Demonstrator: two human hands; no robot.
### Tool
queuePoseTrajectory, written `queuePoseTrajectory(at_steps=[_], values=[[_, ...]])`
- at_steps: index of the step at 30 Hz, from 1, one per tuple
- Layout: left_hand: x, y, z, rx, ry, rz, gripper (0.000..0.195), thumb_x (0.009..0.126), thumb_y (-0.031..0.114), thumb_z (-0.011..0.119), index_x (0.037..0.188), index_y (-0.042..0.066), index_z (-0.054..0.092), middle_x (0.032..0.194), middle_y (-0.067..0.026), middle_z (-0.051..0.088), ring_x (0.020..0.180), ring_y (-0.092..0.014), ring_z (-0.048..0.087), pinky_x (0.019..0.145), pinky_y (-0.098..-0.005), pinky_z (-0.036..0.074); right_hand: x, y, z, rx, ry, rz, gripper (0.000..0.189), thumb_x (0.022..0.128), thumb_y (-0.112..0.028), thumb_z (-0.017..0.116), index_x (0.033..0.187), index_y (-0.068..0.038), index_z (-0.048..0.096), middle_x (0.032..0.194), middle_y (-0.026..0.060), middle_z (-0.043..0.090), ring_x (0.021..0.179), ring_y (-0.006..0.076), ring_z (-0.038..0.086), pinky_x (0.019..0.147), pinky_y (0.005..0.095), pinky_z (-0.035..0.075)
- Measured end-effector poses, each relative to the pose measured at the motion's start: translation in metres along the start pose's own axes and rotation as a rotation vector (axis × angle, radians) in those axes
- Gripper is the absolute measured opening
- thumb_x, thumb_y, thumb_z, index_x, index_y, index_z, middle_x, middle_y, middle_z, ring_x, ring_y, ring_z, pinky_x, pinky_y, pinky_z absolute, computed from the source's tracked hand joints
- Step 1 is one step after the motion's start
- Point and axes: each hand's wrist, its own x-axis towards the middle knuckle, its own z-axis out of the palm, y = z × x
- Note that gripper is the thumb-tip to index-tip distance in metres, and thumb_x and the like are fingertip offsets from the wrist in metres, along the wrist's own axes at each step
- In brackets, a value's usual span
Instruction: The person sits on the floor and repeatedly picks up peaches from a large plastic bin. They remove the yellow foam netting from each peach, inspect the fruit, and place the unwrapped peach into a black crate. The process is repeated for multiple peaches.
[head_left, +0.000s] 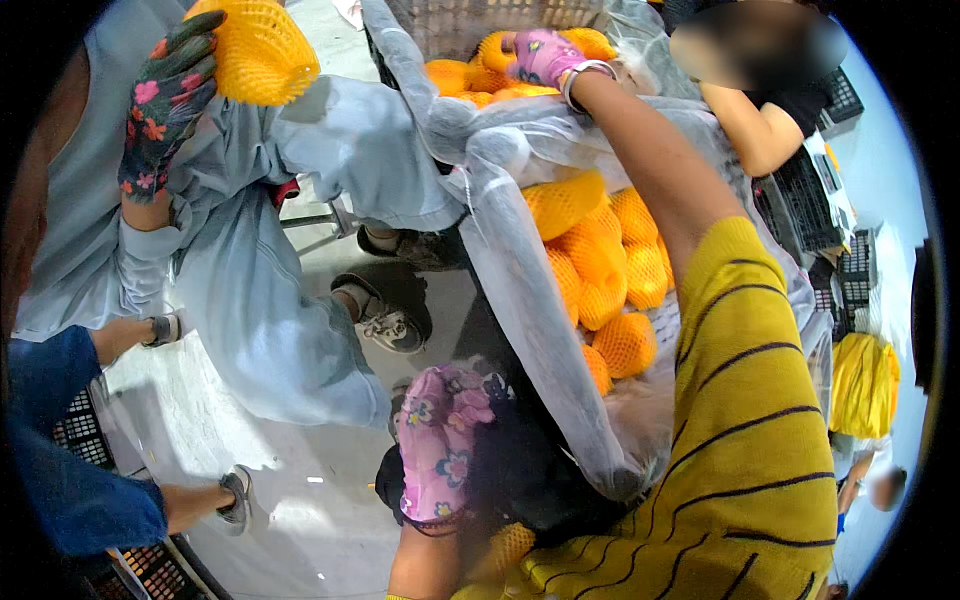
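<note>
My right hand (546, 57), in a pink floral glove, reaches into the far lined crate. Its fingers touch an orange foam-netted piece (492, 52); whether they grip it is hidden. Low in the middle is my left hand (448, 442) in a matching glove, by my dark-clothed leg. Its fingers look curled, and the palm side is hidden. Under my right arm, several orange netted pieces (594, 259) lie in the near lined crate (532, 322). Another netted piece (514, 549) shows beside my left forearm, partly covered. What is inside the nets cannot be made out.
At upper left, another person's dark floral-gloved hand (169, 105) holds a yellow-orange foam net (259, 52). That person's light-blue trouser leg (270, 337) stands close to the crates. More people and black plastic crates (806, 202) are at the right, with a yellow bundle (864, 386).
</note>
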Motion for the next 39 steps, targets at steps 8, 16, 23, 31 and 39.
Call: queuePoseTrajectory(at_steps=[8,16,23,31,39], values=[[-0.015,-0.009,-0.008,-0.081,-0.077,-0.043,0.025,0.089,0.033,0.049,0.080,0.010,0.050,0.082,-0.0116,0.055,0.067,-0.021,0.050,0.055,-0.0299,0.042,-0.179,0.025,-0.109,0.292,0.324,-0.145,0.029,0.082,-0.027,0.056,0.102,-0.006,0.057,0.082,0.0120,0.062,0.074,0.0234,0.059,0.068,0.0307,0.046],[-0.010,-0.020,-0.014,0.125,-0.145,0.025,0.026,0.089,0.029,0.048,0.082,0.004,0.052,0.080,-0.0124,0.058,0.063,-0.020,0.056,0.055,-0.0291,0.049,-0.344,0.071,-0.099,0.483,-0.142,0.261,0.040,0.074,-0.020,0.061,0.107,0.002,0.054,0.099,0.0118,0.059,0.087,0.0182,0.058,0.079,0.0286,0.045],[-0.021,-0.022,-0.025,0.184,-0.109,0.126,0.023,0.088,0.026,0.050,0.089,0.003,0.053,0.081,-0.0119,0.058,0.064,-0.019,0.055,0.054,-0.0300,0.049,-0.281,-0.021,-0.001,-0.046,-0.218,-0.020,0.075,0.059,-0.022,0.073,0.123,-0.002,0.040,0.112,0.0192,0.049,0.102,0.0349,0.050,0.086,0.0383,0.042],[-0.017,-0.025,-0.024,0.242,-0.092,0.085,0.023,0.089,0.025,0.046,0.090,0.003,0.052,0.085,-0.0112,0.058,0.069,-0.020,0.054,0.060,-0.0301,0.046,-0.247,0.014,0.031,0.199,-0.213,0.094,0.062,0.056,-0.026,0.072,0.110,-0.003,0.050,0.103,0.0203,0.057,0.094,0.0336,0.056,0.080,0.0359,0.047],[-0.016,-0.031,-0.003,0.230,-0.031,0.053,0.020,0.088,0.019,0.046,0.089,0.000,0.052,0.086,-0.0110,0.056,0.069,-0.017,0.051,0.060,-0.0278,0.044,-0.283,0.067,0.033,0.966,-1.033,0.152,0.062,0.067,-0.001,0.067,0.122,0.006,0.039,0.086,0.0118,0.065,0.073,0.0194,0.063,0.067,0.0278,0.052]])
